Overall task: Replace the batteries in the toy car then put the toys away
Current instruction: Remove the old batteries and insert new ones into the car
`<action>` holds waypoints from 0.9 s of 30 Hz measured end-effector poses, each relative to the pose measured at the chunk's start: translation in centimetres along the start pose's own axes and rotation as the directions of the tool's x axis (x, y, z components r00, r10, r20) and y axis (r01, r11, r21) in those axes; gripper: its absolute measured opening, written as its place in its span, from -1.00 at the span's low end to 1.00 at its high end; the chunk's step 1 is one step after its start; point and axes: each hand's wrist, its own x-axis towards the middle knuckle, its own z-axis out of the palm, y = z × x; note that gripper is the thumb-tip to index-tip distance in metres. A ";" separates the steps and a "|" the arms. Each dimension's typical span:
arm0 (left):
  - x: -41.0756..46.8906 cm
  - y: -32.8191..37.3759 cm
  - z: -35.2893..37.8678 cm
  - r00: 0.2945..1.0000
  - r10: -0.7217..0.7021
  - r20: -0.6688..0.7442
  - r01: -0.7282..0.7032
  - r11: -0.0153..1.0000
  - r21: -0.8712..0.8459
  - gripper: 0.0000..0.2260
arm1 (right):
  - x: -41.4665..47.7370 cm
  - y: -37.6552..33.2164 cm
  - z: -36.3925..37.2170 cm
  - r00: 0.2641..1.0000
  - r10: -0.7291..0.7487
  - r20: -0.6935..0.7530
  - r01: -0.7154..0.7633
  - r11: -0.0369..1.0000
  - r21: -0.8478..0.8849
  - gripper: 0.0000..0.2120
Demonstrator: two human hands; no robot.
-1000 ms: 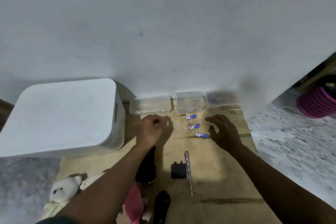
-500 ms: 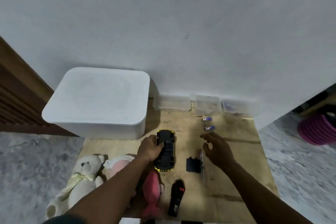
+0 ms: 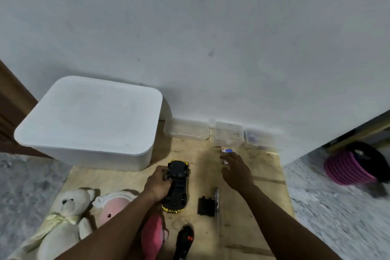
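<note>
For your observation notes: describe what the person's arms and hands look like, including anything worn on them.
Both forearms are bare. The left hand and right hand show no gloves, rings, watch or bands. A dark teal sleeve edge may show near the left elbow, too little to confirm.

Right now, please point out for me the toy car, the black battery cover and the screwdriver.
toy car (image 3: 176, 186): head view, on its black underside, facing up.
black battery cover (image 3: 205, 206): head view, on its flat middle.
screwdriver (image 3: 216, 207): head view, on the shaft, right of the cover.
</note>
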 end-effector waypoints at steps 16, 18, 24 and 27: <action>-0.3 4.6 0.2 0.999 0.017 0.049 0.004 0.919 -0.394 -0.65 | 2.2 4.6 2.5 0.997 -0.047 0.061 0.061 0.965 -0.254 -0.67; -0.4 4.7 0.3 0.999 0.014 0.049 0.007 0.913 -0.407 -0.66 | 0.9 4.9 3.3 1.000 0.002 0.014 0.001 0.974 -0.226 -0.69; -1.0 4.5 0.4 1.000 0.008 0.023 0.002 0.918 -0.398 -0.67 | -1.1 3.7 4.7 0.995 0.054 -0.080 -0.073 0.964 -0.256 -0.71; -1.3 4.3 0.4 1.000 0.010 0.025 0.001 0.922 -0.386 -0.67 | -1.2 3.3 4.6 0.999 0.027 -0.024 -0.033 0.960 -0.279 -0.71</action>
